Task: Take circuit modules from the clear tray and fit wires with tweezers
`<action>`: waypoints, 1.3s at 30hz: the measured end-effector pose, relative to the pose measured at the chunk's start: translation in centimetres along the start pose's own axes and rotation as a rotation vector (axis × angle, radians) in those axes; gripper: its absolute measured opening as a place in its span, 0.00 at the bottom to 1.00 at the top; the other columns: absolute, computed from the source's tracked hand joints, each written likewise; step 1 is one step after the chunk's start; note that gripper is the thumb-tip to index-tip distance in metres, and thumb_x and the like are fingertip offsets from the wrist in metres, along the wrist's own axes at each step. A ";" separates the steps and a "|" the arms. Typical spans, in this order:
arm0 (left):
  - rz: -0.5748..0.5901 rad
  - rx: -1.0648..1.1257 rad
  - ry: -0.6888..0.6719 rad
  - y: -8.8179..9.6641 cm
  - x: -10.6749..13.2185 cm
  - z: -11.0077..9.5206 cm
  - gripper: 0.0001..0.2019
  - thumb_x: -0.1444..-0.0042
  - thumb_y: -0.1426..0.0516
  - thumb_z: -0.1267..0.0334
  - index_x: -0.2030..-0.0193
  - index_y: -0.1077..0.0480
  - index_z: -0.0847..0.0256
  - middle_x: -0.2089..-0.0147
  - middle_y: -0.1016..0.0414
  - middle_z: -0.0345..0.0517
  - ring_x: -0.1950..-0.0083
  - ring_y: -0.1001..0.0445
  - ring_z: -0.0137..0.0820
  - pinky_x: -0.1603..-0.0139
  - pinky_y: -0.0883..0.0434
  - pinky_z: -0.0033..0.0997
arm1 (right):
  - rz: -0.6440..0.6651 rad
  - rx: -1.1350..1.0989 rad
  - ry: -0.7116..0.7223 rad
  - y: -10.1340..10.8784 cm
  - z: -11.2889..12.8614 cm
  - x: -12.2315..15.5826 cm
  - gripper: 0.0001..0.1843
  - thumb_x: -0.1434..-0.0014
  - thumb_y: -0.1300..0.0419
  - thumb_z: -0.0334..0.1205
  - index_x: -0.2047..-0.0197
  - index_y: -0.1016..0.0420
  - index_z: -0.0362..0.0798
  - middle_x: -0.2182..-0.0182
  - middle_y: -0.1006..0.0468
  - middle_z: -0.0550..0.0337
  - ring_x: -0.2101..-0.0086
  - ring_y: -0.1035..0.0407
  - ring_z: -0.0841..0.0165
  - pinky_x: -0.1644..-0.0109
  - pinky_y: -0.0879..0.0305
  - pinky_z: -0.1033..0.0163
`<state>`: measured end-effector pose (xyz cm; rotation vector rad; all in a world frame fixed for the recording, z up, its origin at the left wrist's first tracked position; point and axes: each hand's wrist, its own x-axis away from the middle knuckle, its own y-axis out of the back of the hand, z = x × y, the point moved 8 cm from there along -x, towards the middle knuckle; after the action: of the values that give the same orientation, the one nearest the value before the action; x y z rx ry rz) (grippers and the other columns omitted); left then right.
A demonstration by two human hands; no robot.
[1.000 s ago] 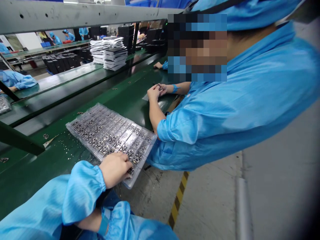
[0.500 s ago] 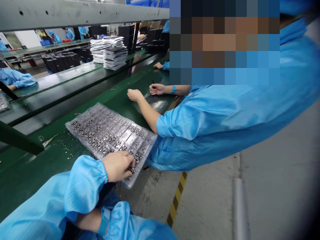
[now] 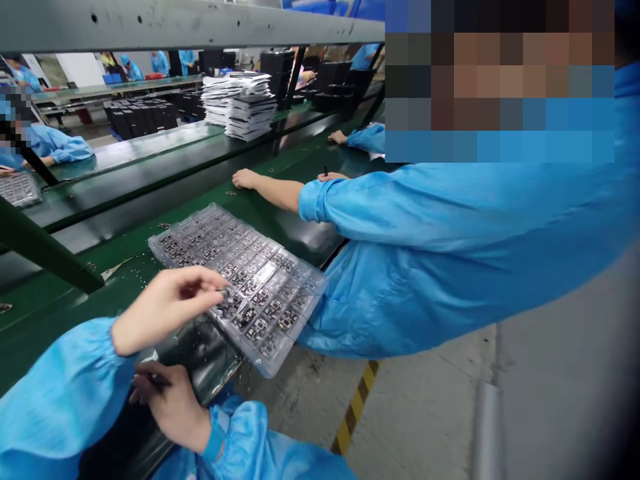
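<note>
Inside an electronics assembly plant, plain from long green conveyor belts (image 3: 280, 195), rows of workers (image 3: 450, 227) in blue smocks, a clear tray (image 3: 265, 368) of tiny circuit parts and stacked trays (image 3: 247, 110) beyond.

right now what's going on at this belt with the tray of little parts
The person wearing the camera pinches a small part in the left hand just above a clear plastic tray of small electronic parts, which lies on the green conveyor belt. The right hand is curled lower down by the belt's edge; what it holds is unclear. A co-worker in a blue coat leans in beside the tray, with one hand resting on the belt.
</note>
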<state>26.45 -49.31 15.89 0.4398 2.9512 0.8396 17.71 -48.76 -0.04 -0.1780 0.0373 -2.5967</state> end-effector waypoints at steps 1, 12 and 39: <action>-0.076 0.015 0.057 1.7 1.0 1.1 0.16 0.48 0.42 0.53 0.58 0.26 0.62 0.64 0.23 0.44 0.64 0.26 0.31 0.63 0.28 0.26 | 0.068 -0.075 0.018 -1.2 0.0 0.3 0.16 0.38 0.51 0.51 0.57 0.25 0.58 0.74 0.24 0.70 0.70 0.26 0.73 0.65 0.33 0.70; -0.314 0.053 0.572 5.5 14.6 15.7 0.23 0.54 0.41 0.43 0.58 0.26 0.59 0.61 0.21 0.45 0.61 0.24 0.37 0.63 0.26 0.27 | -0.050 -0.198 0.134 -0.2 0.1 -0.4 0.17 0.38 0.49 0.49 0.50 0.33 0.49 0.63 0.21 0.55 0.68 0.25 0.67 0.66 0.28 0.65; -0.290 -0.071 0.373 2.1 16.1 16.8 0.19 0.48 0.45 0.45 0.67 0.24 0.59 0.66 0.23 0.46 0.63 0.25 0.36 0.63 0.27 0.28 | 0.085 -0.199 0.021 -2.9 0.0 -0.4 0.17 0.50 0.34 0.43 0.60 0.33 0.47 0.70 0.24 0.62 0.70 0.28 0.73 0.64 0.32 0.71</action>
<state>13.54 -34.56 3.24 -0.1672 3.1816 1.0834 16.57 -46.12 0.06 -0.2154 0.3053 -2.5076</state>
